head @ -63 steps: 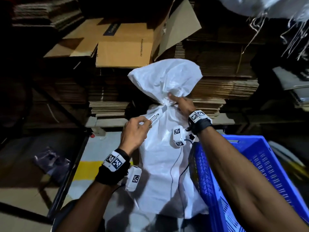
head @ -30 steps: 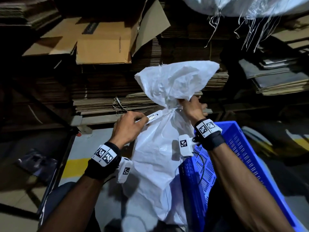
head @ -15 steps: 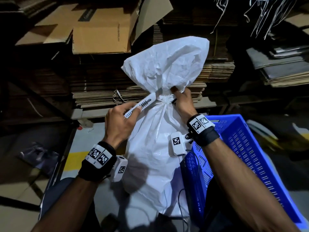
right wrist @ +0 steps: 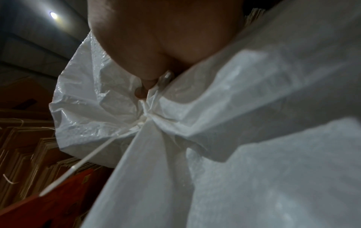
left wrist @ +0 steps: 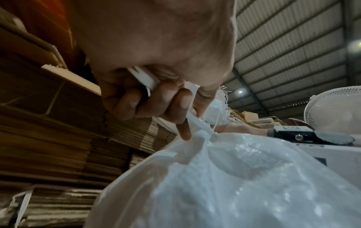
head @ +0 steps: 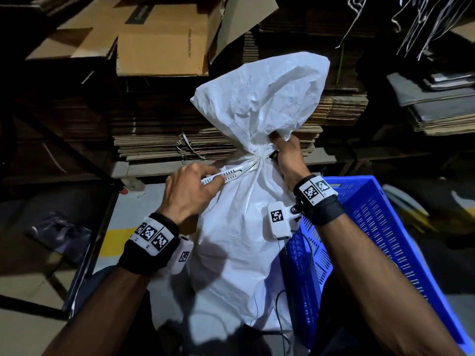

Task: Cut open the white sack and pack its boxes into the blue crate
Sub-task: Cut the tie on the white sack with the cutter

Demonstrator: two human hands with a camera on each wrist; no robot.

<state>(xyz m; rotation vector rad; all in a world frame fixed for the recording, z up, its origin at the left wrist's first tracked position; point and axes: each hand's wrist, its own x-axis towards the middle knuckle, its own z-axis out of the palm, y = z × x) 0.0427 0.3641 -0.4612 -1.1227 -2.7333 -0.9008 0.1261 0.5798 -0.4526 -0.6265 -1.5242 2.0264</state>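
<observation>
Sack: the white sack (head: 239, 227) stands upright in front of me, its neck bunched and tied, the loose top flaring above the knot. Its lower right side touches the blue crate.
Tie: a white tie (head: 257, 160) wraps the neck tightly; the woven fabric gathers into folds around it.
Left hand: my left hand (head: 190, 194) is curled round a white utility knife (head: 226, 176), thumb on top and fingers (left wrist: 175, 106) wrapped under the handle. The knife's front end points right, toward the knot, and lies against the sack just beside the tie. I cannot tell whether the blade itself touches the tie.
Right hand: my right hand (head: 289, 158) grips the sack's neck from the right side, just at the tie, fingers pressed into the bunched fabric. In the right wrist view one fingertip (right wrist: 140, 92) sits right at the gathered knot.
Crate: the blue crate (head: 385, 240) stands to my right, tilted, its slotted wall against the sack. I cannot see its inside floor.
Boxes: none visible; the sack is closed.
Surroundings: stacks of flattened cardboard (head: 164, 140) fill the shelves behind the sack, with an opened carton (head: 159, 50) lying on top. A yellow floor stripe (head: 115, 240) shows at lower left.
</observation>
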